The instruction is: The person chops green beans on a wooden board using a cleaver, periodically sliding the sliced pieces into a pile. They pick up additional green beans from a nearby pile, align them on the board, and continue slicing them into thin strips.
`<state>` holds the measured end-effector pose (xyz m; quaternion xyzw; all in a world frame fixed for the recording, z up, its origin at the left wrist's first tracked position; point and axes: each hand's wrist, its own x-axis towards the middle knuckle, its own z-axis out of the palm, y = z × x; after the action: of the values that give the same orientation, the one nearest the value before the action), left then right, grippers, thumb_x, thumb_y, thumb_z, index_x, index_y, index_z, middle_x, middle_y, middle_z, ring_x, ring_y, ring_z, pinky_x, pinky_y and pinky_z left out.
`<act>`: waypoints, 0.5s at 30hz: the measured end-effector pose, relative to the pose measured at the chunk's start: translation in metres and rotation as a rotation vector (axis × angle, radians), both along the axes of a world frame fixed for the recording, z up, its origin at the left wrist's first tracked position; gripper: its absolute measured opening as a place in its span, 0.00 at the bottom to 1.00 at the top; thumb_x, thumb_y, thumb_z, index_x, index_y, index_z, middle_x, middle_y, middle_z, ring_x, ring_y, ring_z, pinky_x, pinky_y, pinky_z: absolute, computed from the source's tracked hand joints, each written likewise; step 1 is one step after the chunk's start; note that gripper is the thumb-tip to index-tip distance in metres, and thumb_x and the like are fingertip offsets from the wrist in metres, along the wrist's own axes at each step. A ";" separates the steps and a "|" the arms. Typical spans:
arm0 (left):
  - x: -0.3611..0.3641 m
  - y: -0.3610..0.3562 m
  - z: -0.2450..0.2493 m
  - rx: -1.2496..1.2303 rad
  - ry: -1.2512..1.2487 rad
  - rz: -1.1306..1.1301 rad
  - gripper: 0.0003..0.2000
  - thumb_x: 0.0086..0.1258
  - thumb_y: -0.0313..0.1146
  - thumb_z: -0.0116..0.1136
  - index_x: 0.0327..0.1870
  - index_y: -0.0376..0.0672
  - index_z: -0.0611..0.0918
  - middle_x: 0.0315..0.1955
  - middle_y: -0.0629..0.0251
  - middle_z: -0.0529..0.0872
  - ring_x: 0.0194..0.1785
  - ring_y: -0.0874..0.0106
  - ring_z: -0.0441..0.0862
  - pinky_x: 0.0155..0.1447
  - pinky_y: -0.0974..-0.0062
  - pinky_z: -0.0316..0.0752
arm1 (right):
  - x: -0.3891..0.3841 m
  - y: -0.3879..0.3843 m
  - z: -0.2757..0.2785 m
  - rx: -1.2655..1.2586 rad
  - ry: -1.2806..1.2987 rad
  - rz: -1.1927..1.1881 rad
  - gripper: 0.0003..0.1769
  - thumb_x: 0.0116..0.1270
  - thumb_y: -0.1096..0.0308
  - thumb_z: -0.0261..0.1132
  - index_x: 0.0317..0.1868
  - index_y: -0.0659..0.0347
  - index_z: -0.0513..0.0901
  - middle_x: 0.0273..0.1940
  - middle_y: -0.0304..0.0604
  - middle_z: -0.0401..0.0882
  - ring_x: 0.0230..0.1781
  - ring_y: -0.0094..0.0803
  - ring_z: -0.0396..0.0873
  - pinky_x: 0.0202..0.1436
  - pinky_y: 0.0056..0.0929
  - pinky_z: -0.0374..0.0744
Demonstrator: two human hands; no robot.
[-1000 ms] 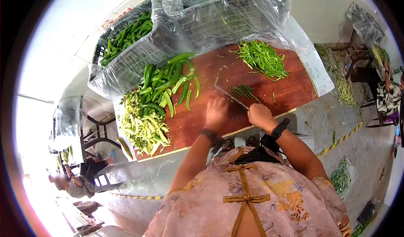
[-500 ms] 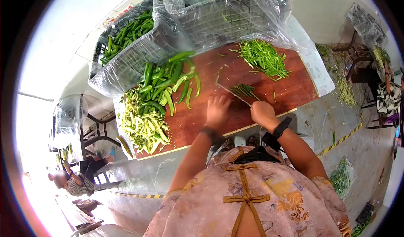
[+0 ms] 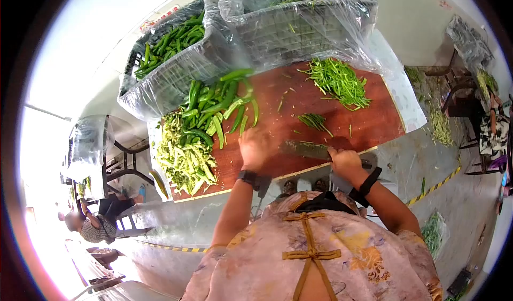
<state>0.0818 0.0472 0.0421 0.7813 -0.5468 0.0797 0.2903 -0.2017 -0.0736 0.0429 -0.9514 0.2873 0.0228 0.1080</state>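
Note:
My right hand (image 3: 345, 163) is closed around the handle of a broad-bladed kitchen knife (image 3: 305, 149). The blade points left, its flat side showing, low over the front of the brown board (image 3: 278, 165). Motion blurs my left hand (image 3: 255, 149) at the board's middle left, left of the blade tip; its fingers are smeared. Just beyond the knife lies a small bunch of cut green pepper strips (image 3: 314, 122). Farther back right is a bigger heap of green strips (image 3: 342, 84). Whole and halved green peppers (image 3: 214, 106) are piled at the left, beyond my left hand.
Pale pepper cores and scraps (image 3: 184, 162) heap at the board's left end. Behind stand a plastic-lined crate of green peppers (image 3: 163, 76) and another lined crate (image 3: 304, 34). A seated person (image 3: 99, 226) is at far left, another (image 3: 494, 124) at far right.
My left hand has moved left, away from the small bunch of strips. The knife has swung from pointing away to pointing left and now shows its flat side; my right hand moved slightly right and nearer.

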 end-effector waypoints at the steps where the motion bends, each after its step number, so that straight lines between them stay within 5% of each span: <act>1: 0.006 0.005 -0.001 -0.014 0.015 0.078 0.08 0.56 0.30 0.57 0.37 0.46 0.83 0.39 0.62 0.79 0.46 0.59 0.74 0.50 0.60 0.68 | -0.001 0.003 0.000 -0.004 -0.001 0.005 0.20 0.56 0.63 0.62 0.49 0.60 0.75 0.27 0.52 0.79 0.27 0.49 0.80 0.31 0.47 0.76; 3: 0.015 0.015 -0.001 0.005 -0.004 0.144 0.09 0.56 0.30 0.57 0.37 0.46 0.83 0.40 0.62 0.79 0.46 0.59 0.74 0.51 0.60 0.68 | 0.001 0.006 0.002 -0.122 -0.176 0.004 0.09 0.58 0.70 0.54 0.37 0.63 0.77 0.22 0.51 0.80 0.25 0.46 0.82 0.27 0.44 0.78; 7: 0.025 0.028 -0.003 0.038 -0.023 0.272 0.10 0.55 0.29 0.58 0.39 0.45 0.83 0.40 0.63 0.78 0.46 0.59 0.74 0.52 0.59 0.69 | 0.007 -0.015 -0.015 -0.207 -0.157 -0.044 0.09 0.59 0.70 0.54 0.36 0.65 0.77 0.21 0.51 0.79 0.24 0.45 0.81 0.26 0.43 0.78; 9: 0.030 0.031 -0.011 0.033 -0.010 0.304 0.12 0.54 0.28 0.59 0.41 0.46 0.83 0.41 0.63 0.78 0.47 0.59 0.74 0.52 0.59 0.69 | 0.014 -0.035 -0.017 -0.149 -0.071 -0.175 0.18 0.54 0.64 0.64 0.44 0.63 0.76 0.26 0.51 0.79 0.26 0.47 0.80 0.30 0.44 0.77; 13: 0.032 0.032 -0.012 0.001 -0.062 0.367 0.07 0.59 0.34 0.57 0.36 0.47 0.83 0.39 0.66 0.79 0.45 0.61 0.76 0.50 0.59 0.69 | 0.023 -0.063 0.011 -0.148 -0.159 -0.270 0.12 0.61 0.64 0.58 0.37 0.66 0.77 0.23 0.54 0.80 0.27 0.49 0.81 0.29 0.46 0.78; 15: 0.031 0.031 -0.009 -0.006 -0.052 0.386 0.07 0.59 0.34 0.57 0.36 0.47 0.82 0.38 0.65 0.79 0.45 0.61 0.76 0.50 0.59 0.70 | 0.028 -0.085 0.014 -0.111 -0.171 -0.409 0.15 0.64 0.61 0.58 0.38 0.66 0.79 0.30 0.56 0.81 0.32 0.53 0.81 0.37 0.50 0.77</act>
<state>0.1130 0.0785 0.0330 0.8684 -0.3939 0.1558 0.2576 -0.1736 -0.1585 0.0565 -0.8764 0.4647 -0.0964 0.0816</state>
